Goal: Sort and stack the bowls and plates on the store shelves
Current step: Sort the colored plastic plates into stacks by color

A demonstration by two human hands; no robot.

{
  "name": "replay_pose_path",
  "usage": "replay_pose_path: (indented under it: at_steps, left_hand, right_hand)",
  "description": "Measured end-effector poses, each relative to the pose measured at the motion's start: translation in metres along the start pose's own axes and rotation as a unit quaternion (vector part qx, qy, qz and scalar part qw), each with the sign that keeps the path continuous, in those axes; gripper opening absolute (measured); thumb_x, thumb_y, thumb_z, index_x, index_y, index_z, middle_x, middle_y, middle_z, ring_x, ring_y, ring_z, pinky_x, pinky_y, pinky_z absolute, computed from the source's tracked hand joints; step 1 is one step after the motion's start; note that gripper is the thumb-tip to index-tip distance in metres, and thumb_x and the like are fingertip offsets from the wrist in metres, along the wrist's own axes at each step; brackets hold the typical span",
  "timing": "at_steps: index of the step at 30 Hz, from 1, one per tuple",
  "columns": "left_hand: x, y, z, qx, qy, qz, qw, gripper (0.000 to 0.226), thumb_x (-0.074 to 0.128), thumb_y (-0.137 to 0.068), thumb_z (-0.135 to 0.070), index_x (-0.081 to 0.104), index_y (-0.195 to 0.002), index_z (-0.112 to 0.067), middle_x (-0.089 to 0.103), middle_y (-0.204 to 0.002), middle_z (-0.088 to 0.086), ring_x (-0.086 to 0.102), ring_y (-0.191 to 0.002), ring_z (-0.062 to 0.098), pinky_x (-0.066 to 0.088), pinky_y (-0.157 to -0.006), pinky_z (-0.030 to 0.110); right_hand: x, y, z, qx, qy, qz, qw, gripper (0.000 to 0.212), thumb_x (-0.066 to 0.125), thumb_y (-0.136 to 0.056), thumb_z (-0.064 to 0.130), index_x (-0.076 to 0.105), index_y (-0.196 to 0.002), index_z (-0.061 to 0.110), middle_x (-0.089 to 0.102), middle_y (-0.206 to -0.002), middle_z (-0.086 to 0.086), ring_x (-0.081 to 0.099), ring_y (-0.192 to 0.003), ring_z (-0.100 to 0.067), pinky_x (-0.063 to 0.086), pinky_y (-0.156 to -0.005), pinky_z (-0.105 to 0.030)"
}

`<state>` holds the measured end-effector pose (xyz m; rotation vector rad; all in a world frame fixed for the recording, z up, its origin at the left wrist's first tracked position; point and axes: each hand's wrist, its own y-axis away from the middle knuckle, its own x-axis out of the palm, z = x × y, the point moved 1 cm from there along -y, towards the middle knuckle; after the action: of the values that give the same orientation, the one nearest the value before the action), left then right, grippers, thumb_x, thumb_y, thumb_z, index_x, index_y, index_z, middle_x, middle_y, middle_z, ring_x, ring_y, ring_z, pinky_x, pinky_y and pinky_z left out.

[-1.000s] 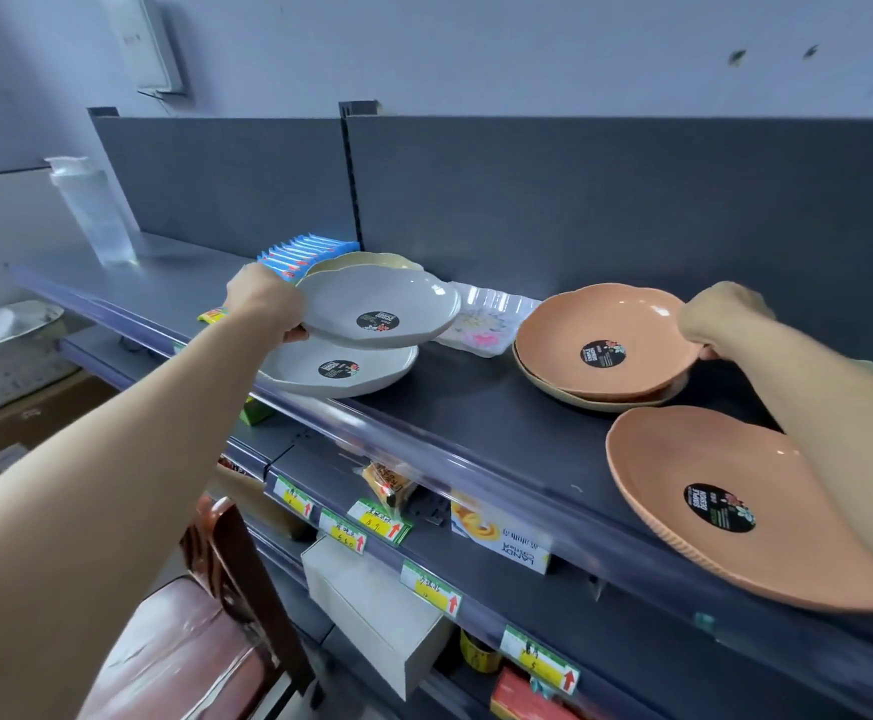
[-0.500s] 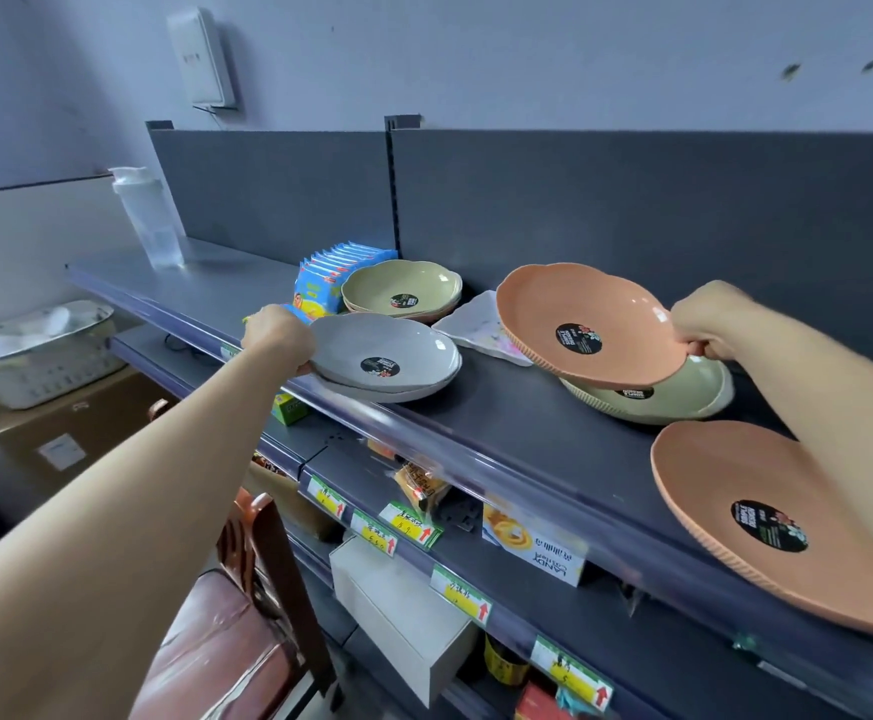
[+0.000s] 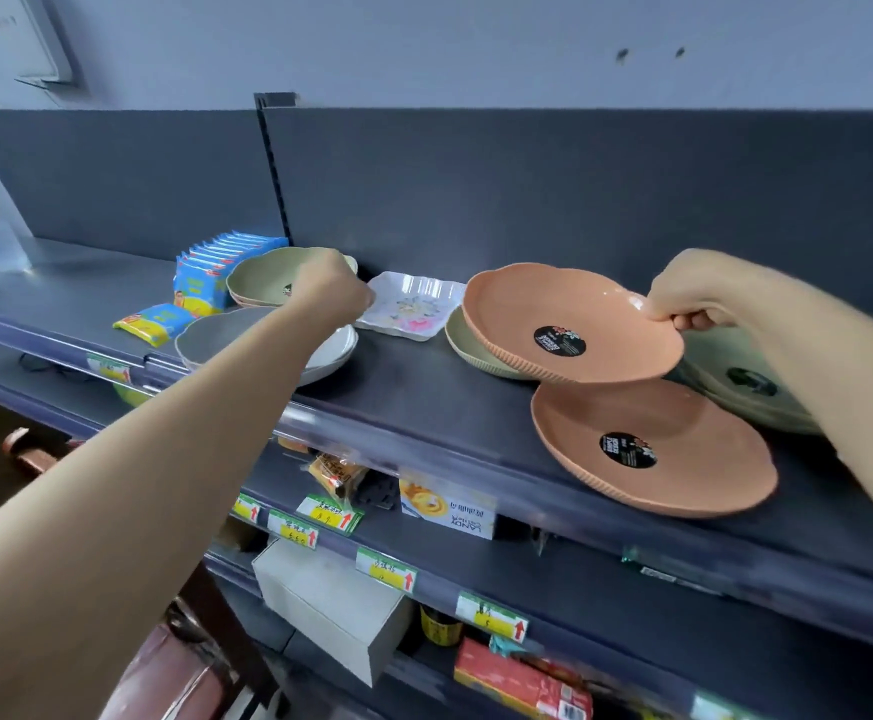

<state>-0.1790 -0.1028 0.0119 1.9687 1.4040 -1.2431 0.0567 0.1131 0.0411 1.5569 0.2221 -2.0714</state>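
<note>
Right arm comes in from the right; we see the right hand (image 3: 699,293) pinching the rim of a peach plate (image 3: 569,319), held tilted above a second peach plate (image 3: 652,444) on the top shelf (image 3: 424,402). Left arm stretched forward, left hand (image 3: 333,291) knuckles-up at the green bowl (image 3: 262,275); we cannot tell what its curled fingers hold.

A tilted orange plate (image 3: 569,324) hangs over a flat orange plate (image 3: 652,449) on the shelf (image 3: 424,397), grey plates (image 3: 205,335) stacked leftward.

Pale blue-grey wall (image 3: 424,44) w/ white box (image 3: 41,41) top left (two dark marks (image 3: 623,55) upper right); dark grey shelf unit (image 3: 579,189) against it.
</note>
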Motion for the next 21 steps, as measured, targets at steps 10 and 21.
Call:
replay_pose_path:
  at_steps: [10, 21]
  left_hand:
    - [0.040, 0.029, -0.054, 0.172, -0.285, 0.105, 0.937, 0.021, 0.044, -0.094, -0.011, 0.047, -0.101, -0.031, 0.030, -0.062, -0.006, 0.027, -0.050, 0.011, 0.017, -0.046, 0.022]
    - [0.048, 0.030, -0.060, 0.155, -0.235, 0.118, 0.952, 0.021, 0.054, -0.090, -0.013, 0.064, -0.105, -0.003, 0.043, -0.063, 0.000, 0.039, -0.053, 0.013, 0.033, -0.047, 0.019]
  right_hand:
    - [-0.004, 0.027, -0.069, 0.073, 0.137, 0.077, 0.985, 0.021, 0.042, -0.088, 0.001, 0.045, -0.067, 0.006, 0.042, -0.053, -0.008, 0.030, -0.043, -0.016, 0.022, -0.038, -0.017]
    - [0.000, 0.024, -0.084, 0.100, 0.125, 0.008, 0.987, 0.034, 0.065, -0.084, 0.023, 0.053, -0.055, 0.009, 0.051, -0.032, 0.000, 0.043, -0.027, -0.013, 0.044, -0.058, -0.023]
